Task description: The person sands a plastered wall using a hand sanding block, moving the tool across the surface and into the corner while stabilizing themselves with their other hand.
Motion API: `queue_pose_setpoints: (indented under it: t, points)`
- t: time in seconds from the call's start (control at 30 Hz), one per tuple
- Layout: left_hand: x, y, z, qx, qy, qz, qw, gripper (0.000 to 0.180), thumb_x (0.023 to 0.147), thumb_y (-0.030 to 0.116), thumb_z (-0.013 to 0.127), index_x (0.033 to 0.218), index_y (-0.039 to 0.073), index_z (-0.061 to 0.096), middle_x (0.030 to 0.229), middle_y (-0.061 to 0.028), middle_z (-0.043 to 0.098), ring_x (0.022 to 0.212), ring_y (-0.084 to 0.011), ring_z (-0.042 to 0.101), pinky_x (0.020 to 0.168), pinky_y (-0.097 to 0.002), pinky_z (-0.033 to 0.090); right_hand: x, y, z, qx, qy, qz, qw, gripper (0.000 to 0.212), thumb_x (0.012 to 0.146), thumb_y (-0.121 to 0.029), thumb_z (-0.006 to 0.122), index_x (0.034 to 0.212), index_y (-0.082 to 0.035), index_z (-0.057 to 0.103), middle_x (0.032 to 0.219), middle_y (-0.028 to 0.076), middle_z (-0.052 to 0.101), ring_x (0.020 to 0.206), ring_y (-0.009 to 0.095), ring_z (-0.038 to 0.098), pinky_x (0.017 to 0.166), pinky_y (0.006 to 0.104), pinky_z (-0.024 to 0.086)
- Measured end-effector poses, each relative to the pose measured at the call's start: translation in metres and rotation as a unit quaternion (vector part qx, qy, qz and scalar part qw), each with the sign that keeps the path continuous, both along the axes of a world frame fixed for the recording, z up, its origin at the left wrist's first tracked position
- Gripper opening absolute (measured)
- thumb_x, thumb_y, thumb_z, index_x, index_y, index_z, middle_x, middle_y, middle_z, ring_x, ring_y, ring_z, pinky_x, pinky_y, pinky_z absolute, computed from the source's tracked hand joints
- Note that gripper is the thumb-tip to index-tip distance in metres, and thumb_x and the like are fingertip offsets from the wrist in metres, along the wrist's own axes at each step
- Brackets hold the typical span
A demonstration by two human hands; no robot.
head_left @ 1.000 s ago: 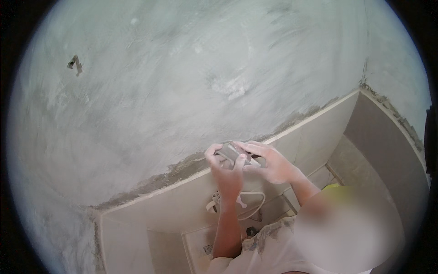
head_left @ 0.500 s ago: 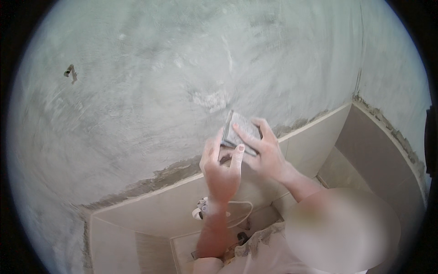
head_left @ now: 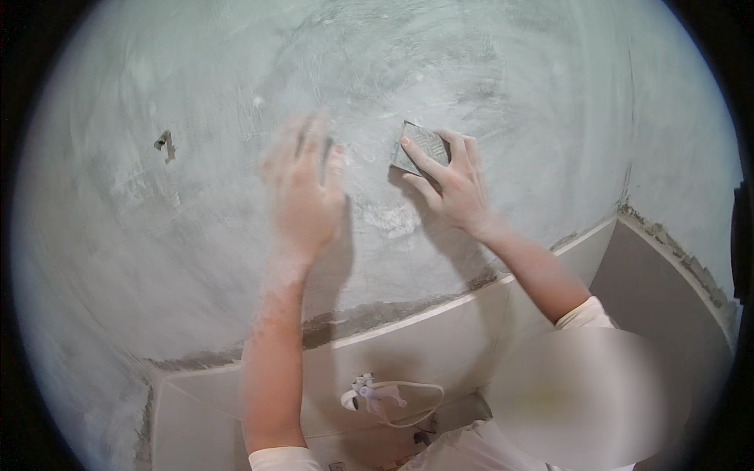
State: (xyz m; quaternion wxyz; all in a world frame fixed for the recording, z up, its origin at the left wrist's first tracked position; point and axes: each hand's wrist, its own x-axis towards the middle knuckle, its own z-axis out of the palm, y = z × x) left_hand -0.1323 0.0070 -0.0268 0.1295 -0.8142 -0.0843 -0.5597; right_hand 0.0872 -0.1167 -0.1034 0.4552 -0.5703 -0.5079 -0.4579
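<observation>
Grey block [head_left: 424, 140], higher now (tilted), beneath right grip [head_left: 459, 190].

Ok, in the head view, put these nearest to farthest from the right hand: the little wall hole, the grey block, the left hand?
1. Grey block: in the right hand.
2. Left hand: left of the block.
3. Wall hole: farthest left.

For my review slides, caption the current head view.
Right hand holds a grey block at the wall; left hand, blurred, open nearby.
</observation>
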Motion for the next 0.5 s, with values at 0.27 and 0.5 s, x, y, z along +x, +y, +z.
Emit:
queue_pose_setpoints:
  t: [0.27,0.5]
  points:
    - [0.035,0.057,0.026,0.094,-0.138,0.113,0.980,0.063,0.107,0.030,0.056,0.165,0.013,0.040,0.171,-0.0078,0.040,0.161,-0.0295,0.030,0.130,-0.0518,0.019,-0.032,0.037,-0.010,0.053,0.006,-0.059,0.997,0.048,0.104,-0.021,0.064,0.152,-0.029,0.062,0.145,0.021,0.051,0.134,0.039,0.042,0.113,0.0503,0.037]
    - [0.055,0.054,0.031,0.176,-0.164,0.157,0.958,0.058,0.110,0.039,0.048,0.165,0.022,0.041,0.171,-0.0010,0.042,0.160,-0.0253,0.033,0.131,-0.0485,0.019,0.051,-0.024,0.025,0.144,0.105,-0.176,0.968,0.045,0.103,-0.022,0.065,0.149,-0.023,0.066,0.151,0.024,0.040,0.133,0.040,0.039,0.116,0.0531,0.032]
